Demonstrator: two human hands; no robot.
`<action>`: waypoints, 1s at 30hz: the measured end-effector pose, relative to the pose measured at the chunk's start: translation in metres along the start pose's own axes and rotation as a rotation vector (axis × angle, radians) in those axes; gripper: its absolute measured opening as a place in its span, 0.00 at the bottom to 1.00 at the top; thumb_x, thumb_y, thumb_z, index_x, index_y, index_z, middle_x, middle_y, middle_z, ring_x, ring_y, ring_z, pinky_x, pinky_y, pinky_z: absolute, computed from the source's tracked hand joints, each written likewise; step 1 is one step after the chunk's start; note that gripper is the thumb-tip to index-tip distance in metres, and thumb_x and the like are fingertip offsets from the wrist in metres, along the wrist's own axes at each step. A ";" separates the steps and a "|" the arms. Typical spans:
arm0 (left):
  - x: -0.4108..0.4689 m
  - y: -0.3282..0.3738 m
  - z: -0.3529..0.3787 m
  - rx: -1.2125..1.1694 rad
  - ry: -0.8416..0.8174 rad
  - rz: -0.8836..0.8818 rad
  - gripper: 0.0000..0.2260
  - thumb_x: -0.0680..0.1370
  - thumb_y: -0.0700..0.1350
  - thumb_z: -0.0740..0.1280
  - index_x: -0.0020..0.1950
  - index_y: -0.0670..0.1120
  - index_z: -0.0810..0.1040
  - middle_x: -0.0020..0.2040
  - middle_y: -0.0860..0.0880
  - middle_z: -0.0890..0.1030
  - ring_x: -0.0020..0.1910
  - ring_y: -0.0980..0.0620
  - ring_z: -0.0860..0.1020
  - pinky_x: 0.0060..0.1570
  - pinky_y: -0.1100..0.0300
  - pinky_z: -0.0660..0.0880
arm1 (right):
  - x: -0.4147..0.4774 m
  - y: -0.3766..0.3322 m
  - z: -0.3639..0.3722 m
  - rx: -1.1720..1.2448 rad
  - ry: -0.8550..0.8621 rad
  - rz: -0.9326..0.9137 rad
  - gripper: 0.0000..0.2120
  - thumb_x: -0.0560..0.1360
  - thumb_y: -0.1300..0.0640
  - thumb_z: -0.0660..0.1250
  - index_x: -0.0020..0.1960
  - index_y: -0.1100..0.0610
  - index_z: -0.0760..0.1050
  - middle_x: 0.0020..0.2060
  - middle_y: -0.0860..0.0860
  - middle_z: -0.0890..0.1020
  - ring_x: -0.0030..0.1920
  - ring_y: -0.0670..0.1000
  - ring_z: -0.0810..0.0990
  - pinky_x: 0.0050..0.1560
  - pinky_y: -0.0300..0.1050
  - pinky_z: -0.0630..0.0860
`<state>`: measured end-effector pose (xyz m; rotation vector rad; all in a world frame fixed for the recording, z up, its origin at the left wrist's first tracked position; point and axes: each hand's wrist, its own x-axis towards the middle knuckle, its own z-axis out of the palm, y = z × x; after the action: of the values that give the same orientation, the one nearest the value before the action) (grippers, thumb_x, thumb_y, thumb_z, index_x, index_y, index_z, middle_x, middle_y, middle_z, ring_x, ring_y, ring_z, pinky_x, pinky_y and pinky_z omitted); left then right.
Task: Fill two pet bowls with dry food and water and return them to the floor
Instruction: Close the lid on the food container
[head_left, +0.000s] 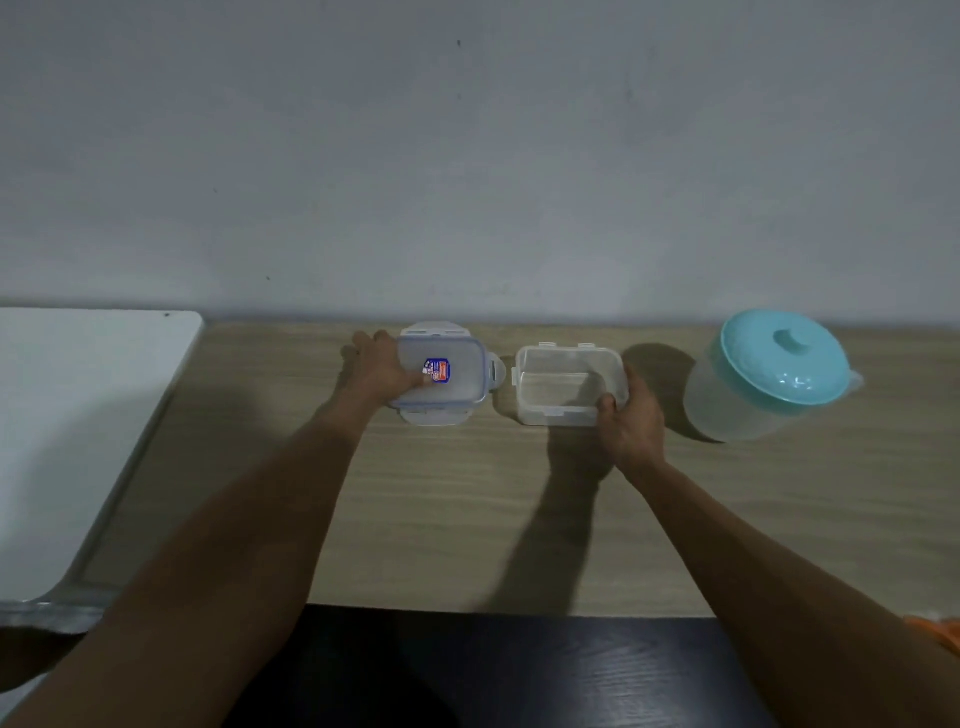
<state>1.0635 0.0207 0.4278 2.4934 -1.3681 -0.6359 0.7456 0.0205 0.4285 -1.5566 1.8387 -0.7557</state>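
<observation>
Head view, looking down at a wood-grain bench (467, 493) set against a plain grey wall (467, 156). Two bare arms reach forward from the bottom corners.

The left hand (382, 371) holds a clear lid (447, 374) with blue trim, clip flaps out and a small sticker on it; the thumb lies on top, the fingers curl over its far left edge, so this grip is closed on the lid. Just right of it, a small gap apart, stands a clear rectangular tub (566, 384), open-topped and looking empty. The right hand (631, 421) clasps its near right corner, the thumb over the rim.

Farther right, apart from the tub, stands a frosted jar (737, 410) with a turquoise knobbed lid; it appears to lean in the wide-angle view. A white surface (78, 415) with a rounded corner adjoins the bench on the left. Something orange (940, 631) pokes in at the right edge.

The near half of the bench is open wood crossed by arm shadows, ending at a straight front edge above a dark area (493, 670). The things sit close to the wall.
</observation>
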 end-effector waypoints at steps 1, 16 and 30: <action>0.003 -0.003 -0.003 -0.069 0.028 -0.003 0.32 0.63 0.61 0.75 0.59 0.42 0.75 0.61 0.38 0.74 0.59 0.38 0.74 0.58 0.47 0.75 | 0.000 0.000 0.000 0.001 0.000 -0.006 0.25 0.78 0.60 0.62 0.75 0.58 0.65 0.66 0.60 0.75 0.66 0.63 0.74 0.68 0.57 0.70; -0.033 0.047 -0.053 -0.820 0.080 -0.011 0.06 0.78 0.39 0.67 0.54 0.42 0.80 0.35 0.44 0.76 0.28 0.50 0.71 0.22 0.66 0.70 | -0.004 -0.006 -0.009 0.081 -0.053 0.041 0.26 0.78 0.60 0.63 0.76 0.58 0.64 0.66 0.61 0.75 0.67 0.63 0.73 0.67 0.52 0.69; -0.047 0.130 0.027 -0.682 -0.101 0.093 0.06 0.78 0.37 0.66 0.52 0.39 0.82 0.36 0.44 0.76 0.30 0.50 0.72 0.21 0.69 0.67 | 0.009 0.006 -0.028 0.558 0.000 0.195 0.13 0.78 0.50 0.64 0.58 0.51 0.80 0.53 0.49 0.84 0.56 0.52 0.81 0.59 0.48 0.76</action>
<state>0.9318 -0.0101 0.4679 1.8645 -1.0500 -1.0143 0.7195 0.0133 0.4417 -1.0052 1.5662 -1.0602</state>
